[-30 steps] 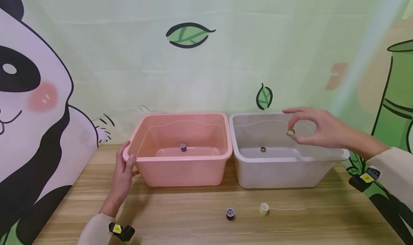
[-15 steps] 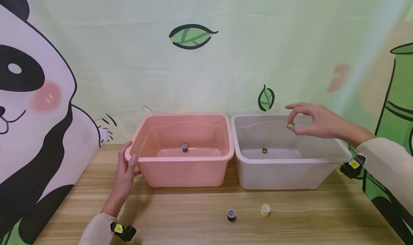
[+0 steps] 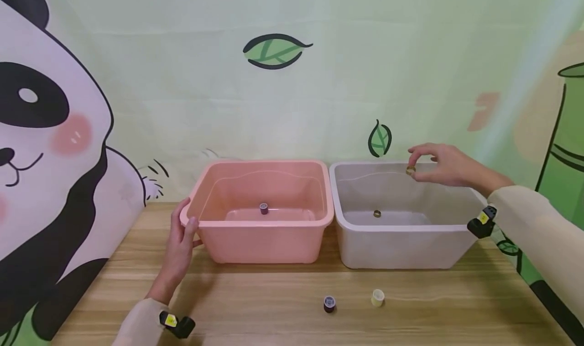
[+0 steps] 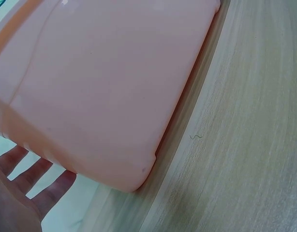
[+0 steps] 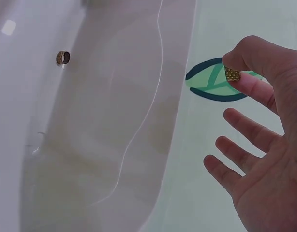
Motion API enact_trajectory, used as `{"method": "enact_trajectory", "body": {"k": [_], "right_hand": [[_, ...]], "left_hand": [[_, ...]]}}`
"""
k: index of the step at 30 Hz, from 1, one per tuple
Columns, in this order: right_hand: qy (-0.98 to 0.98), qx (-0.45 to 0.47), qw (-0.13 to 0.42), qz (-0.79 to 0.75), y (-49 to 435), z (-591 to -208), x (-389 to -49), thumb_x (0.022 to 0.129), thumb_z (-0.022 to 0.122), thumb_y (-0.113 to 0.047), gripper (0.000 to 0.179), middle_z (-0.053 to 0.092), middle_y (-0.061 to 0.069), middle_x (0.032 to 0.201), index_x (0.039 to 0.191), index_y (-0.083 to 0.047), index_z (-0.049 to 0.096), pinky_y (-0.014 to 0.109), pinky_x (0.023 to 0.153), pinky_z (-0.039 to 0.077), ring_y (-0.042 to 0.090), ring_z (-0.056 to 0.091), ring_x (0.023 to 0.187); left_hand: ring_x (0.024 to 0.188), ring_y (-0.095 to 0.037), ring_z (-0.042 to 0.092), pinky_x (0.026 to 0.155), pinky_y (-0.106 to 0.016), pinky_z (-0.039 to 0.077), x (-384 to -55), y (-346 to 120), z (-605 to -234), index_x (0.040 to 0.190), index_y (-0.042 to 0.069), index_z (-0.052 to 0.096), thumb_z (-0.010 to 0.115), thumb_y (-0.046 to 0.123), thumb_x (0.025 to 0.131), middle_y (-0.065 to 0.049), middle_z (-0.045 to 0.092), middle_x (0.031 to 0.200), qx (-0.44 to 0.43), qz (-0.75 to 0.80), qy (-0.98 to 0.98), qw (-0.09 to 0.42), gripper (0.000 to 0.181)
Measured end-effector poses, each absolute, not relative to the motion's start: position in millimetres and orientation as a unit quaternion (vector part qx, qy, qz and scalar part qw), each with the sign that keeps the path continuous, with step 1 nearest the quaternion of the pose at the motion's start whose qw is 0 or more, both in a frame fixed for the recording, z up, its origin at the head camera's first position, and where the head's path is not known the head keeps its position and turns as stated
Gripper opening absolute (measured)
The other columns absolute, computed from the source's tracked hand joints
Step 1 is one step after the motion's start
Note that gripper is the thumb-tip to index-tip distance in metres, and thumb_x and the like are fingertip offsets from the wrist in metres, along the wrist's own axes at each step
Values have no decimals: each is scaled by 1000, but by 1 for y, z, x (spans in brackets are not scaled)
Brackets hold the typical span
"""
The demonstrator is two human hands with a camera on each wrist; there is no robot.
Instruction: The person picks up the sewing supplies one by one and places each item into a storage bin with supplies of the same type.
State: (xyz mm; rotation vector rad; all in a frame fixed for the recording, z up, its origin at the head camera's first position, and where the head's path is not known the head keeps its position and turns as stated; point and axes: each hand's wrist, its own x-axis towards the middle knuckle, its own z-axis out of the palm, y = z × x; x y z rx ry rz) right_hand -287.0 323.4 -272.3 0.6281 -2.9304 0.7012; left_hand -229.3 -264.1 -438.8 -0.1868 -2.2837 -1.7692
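Note:
My right hand [image 3: 449, 166] pinches a small gold ring thimble [image 3: 411, 170] between thumb and index finger, above the back of the grey tub [image 3: 401, 247]. In the right wrist view, dimples cover the held thimble [image 5: 232, 73], and the other fingers are spread apart. Another gold ring thimble [image 3: 376, 214] lies on the grey tub's floor. At the left front corner of the pink tub [image 3: 264, 244], my left hand [image 3: 180, 244] grips the rim. The left wrist view shows several fingers [image 4: 55, 191] against its outer wall. Inside the pink tub is a small purple cylinder [image 3: 263, 208] with a pale top.
In front of the tubs, a dark purple cylinder [image 3: 329, 304] and a cream cylinder [image 3: 377, 298] stand on the wooden table [image 3: 255, 305]. The tubs sit side by side. Behind them hangs a printed cloth [image 3: 182, 82] with a panda and leaves.
My right hand has risen and moved slightly farther back with the ring thimble still pinched. The left hand keeps its grip on the pink tub. The head view has shifted slightly.

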Motion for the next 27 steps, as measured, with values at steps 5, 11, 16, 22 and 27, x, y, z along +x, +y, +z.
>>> {"method": "enact_trajectory", "body": {"k": [5,11,16,22,27], "right_hand": [[-955,193,27,224,323,-275,-295,90,76,-15,13,52,24,148,101,-12,70,63,109,39,45,40,141],[-958,189,23,214,320,-279,-301,90,77,-16,15,52,24,148,102,-12,70,63,109,39,46,40,140],[-960,185,20,207,321,-281,-304,90,78,-19,18,53,26,146,104,-11,70,65,107,39,47,41,138],[-962,178,13,206,324,-284,-306,91,77,-20,20,52,27,146,106,-10,69,67,106,39,49,41,137],[-964,173,12,203,325,-286,-309,91,77,-21,20,52,28,146,106,-10,70,68,104,39,50,41,136]], "left_hand": [[141,-39,40,84,-29,56,-230,-264,-439,162,38,13,39,40,111,-1,21,168,-64,-608,-782,123,58],[141,-39,40,84,-28,56,-230,-265,-439,162,38,14,39,39,111,-1,22,167,-66,-609,-780,124,58],[142,-39,39,91,-46,57,-230,-264,-440,162,39,13,39,41,111,0,21,168,-65,-605,-784,123,58],[143,-40,39,96,-64,50,-230,-264,-440,162,38,13,39,41,111,-1,21,168,-64,-607,-782,126,58],[143,-40,38,97,-64,49,-230,-264,-439,162,39,12,39,42,110,-1,21,168,-60,-605,-785,124,59]]}}
